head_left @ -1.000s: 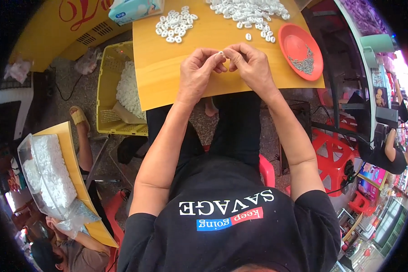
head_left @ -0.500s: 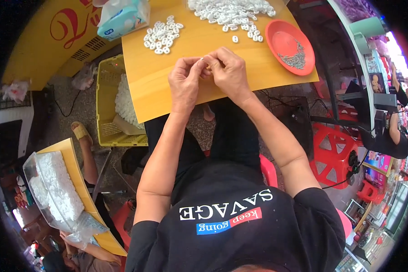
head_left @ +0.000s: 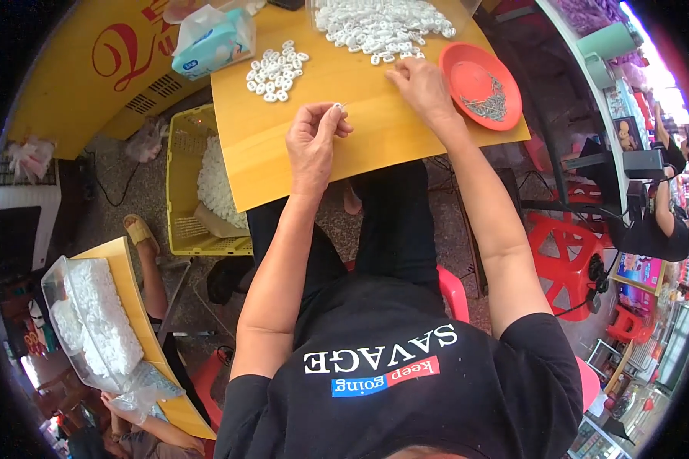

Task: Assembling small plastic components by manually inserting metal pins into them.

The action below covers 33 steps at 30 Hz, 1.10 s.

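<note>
My left hand (head_left: 315,141) is held over the near part of the table, thumb and forefinger pinched on a small white plastic piece (head_left: 337,106). A thin metal pin sticks out of it. My right hand (head_left: 425,88) rests by the near edge of a heap of white oval pieces with two holes (head_left: 386,27), fingers bent together; whatever lies under the fingertips is hidden. Right of that hand stands a red plastic dish (head_left: 459,69) with many small grey metal pins (head_left: 491,103). A smaller group of white ovals (head_left: 275,73) lies on the table's left.
A tissue pack (head_left: 214,46) stands at the wooden table's (head_left: 260,153) far left. Below on the floor is a yellow crate (head_left: 180,176) holding white pieces. Another person's arm (head_left: 161,428) is at a side table with a clear box (head_left: 92,321). Red stools (head_left: 559,260) stand at right.
My hands were together over the table. The right has moved away, far and right, to the white heap, covering loose pieces there. My left stays nearly in place with its piece.
</note>
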{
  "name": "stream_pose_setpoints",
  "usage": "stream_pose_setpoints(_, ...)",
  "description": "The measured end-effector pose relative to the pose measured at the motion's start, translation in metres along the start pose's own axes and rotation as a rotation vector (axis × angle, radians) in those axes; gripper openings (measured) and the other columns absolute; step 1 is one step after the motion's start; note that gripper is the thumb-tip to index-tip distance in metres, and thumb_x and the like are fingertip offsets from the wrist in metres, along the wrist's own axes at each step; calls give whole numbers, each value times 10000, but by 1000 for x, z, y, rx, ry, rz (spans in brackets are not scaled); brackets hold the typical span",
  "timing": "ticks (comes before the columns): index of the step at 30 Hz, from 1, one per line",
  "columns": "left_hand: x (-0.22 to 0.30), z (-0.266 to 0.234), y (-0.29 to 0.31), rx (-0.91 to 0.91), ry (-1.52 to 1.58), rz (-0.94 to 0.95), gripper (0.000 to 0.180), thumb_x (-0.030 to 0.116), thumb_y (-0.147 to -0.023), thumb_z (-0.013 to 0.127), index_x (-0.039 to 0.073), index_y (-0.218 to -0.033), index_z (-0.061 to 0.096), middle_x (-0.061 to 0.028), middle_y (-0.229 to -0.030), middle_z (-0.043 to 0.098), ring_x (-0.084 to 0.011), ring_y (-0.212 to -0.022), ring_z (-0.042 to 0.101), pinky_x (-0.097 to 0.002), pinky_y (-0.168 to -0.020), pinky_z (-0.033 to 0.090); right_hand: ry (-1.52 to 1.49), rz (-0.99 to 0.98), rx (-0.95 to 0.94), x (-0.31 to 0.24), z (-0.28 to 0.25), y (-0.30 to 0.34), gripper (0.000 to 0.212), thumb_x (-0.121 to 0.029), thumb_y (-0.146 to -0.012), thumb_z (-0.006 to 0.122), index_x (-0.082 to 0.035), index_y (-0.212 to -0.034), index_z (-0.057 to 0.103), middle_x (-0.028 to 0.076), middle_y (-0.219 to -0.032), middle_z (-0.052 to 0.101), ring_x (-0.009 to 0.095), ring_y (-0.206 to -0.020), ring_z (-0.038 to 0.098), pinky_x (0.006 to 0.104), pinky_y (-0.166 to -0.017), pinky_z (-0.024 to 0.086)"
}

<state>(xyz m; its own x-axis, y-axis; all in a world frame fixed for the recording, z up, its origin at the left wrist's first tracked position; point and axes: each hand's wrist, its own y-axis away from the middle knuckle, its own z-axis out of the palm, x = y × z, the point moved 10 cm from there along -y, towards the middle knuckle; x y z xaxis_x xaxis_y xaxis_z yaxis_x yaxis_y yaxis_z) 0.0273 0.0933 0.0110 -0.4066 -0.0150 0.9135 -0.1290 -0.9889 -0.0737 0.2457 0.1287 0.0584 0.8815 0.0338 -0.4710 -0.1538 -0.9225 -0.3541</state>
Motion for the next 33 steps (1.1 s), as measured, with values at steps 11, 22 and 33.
stream_pose_setpoints(11, 0, -1, 1, -34, 87, -39, 123, 87, -943, 592, -23, -997, 577, -79, -891, 650, -123, -739, 620, -248, -693, 505, -1013, 316, -345, -31, 40, 38, 242, -188, -892, 687, -8, -1052, 663, -7, -823, 654, 26, -635, 540, 183, -576, 476)
stream_pose_setpoints(22, 2, 2, 1, -49, 223, -7, 132, 73, -932, 607, -27, -1016, 589, -114, -1008, 669, -137, -829, 634, -265, -764, 514, -1281, 329, -361, -57, 46, 63, 232, -132, -902, 667, 13, -1083, 651, 16, -874, 672, 45, -630, 564, 186, -575, 483)
stream_pose_setpoints(33, 0, 0, 0, -16, 170, -40, 135, 94, -939, 603, -26, -997, 575, -108, -914, 669, -131, -787, 625, -250, -746, 506, -1043, 249, -234, -59, 26, 66, 212, -128, -888, 680, 34, -1023, 658, 26, -817, 655, 51, -647, 580, 192, -546, 483)
